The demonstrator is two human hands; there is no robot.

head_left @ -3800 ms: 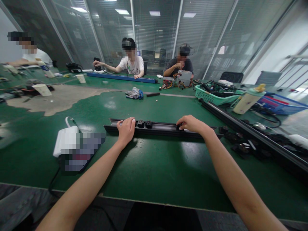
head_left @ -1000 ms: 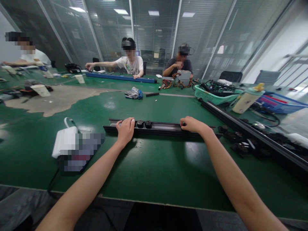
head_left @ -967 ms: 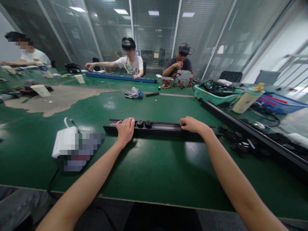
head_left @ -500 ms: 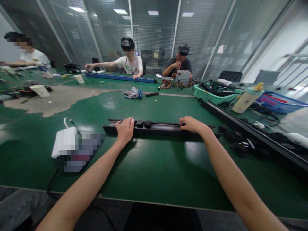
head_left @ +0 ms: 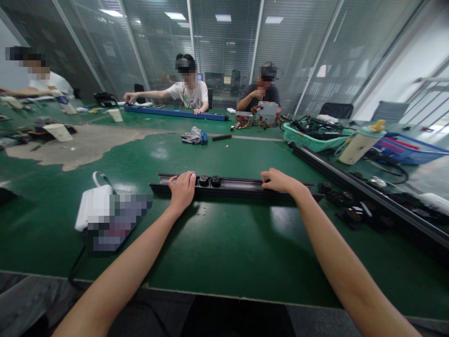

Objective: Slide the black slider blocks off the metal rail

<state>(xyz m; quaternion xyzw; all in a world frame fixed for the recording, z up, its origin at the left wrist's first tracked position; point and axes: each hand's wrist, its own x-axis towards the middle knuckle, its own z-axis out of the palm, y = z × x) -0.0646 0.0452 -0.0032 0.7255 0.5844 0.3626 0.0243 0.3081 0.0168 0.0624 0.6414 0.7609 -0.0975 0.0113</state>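
Note:
A long black channel rail (head_left: pixel 242 185) lies crosswise on the green table in front of me, its open side up. Two black socket-like modules, a left one (head_left: pixel 204 180) and a right one (head_left: pixel 216 181), sit side by side in the channel. My left hand (head_left: pixel 183 188) is closed over the rail near its left end, just beside the modules. Toward the right end, my right hand (head_left: pixel 278 180) has its fingers curled at the channel's far wall. Its fingertips are partly hidden, so a small part between them cannot be ruled out.
Left of the rail are a white box (head_left: pixel 94 206) with a cable and a blurred-out phone-like device (head_left: pixel 121 227). On the right lie a longer black rail (head_left: pixel 368 196), loose black parts (head_left: pixel 351 213), a green basket (head_left: pixel 312 140) and a bottle (head_left: pixel 361 145). Several people sit across the table.
My hands, the rail and the modules look almost unmoved. A dark shape now shows at the left edge of the table.

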